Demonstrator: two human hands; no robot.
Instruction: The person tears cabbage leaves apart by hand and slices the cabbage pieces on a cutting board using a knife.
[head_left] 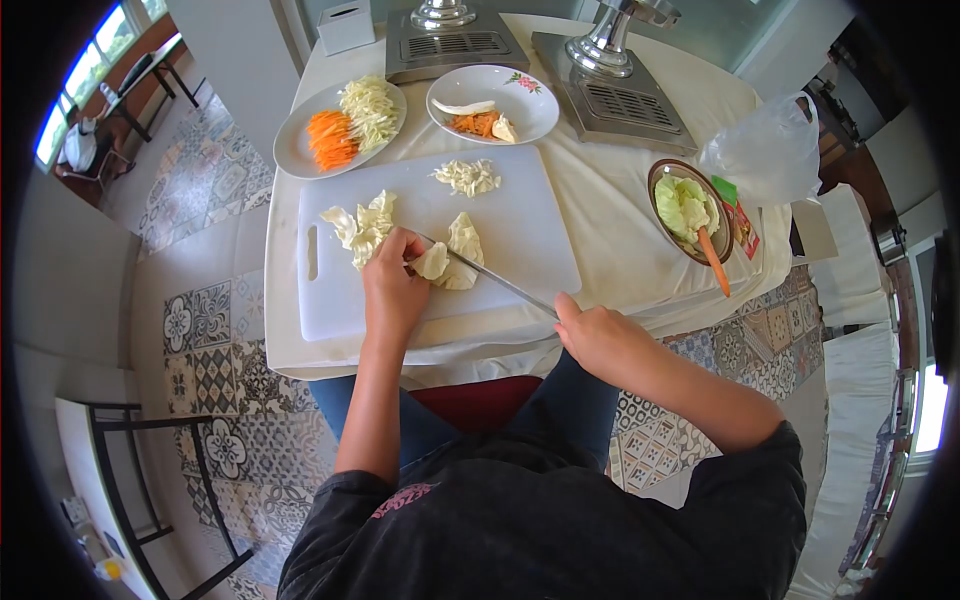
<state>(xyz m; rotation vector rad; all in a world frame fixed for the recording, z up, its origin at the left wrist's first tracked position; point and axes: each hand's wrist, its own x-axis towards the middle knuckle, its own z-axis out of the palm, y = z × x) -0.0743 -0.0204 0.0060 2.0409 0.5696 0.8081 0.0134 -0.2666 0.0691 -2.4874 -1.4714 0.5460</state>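
As the head view looks down at the white cutting board (525, 235), which lies on the counter (610, 245), one sees both hands of the person at this board. Over its near middle part, the left hand (395, 272) has bent fingers and is grasping a cabbage piece (431, 262). The right hand (592, 330), just outside the board's near right edge, is closed around the handle of a knife (508, 287), whose blade reaches in over the board and comes close to the left fingers. Some larger cabbage leaves (360, 222) lie on the left part of the board, others (464, 245) lie near its middle, and a small chopped heap (467, 178) is toward its far edge. At the far left corner of the board is a plate (288, 152) with carrot strips (331, 140) and shredded cabbage (369, 112). Just beyond the board's far edge stands a flowered bowl (480, 88). Well to the right of the board, a brown-rimmed bowl (655, 205) contains a pale green leaf (686, 209).
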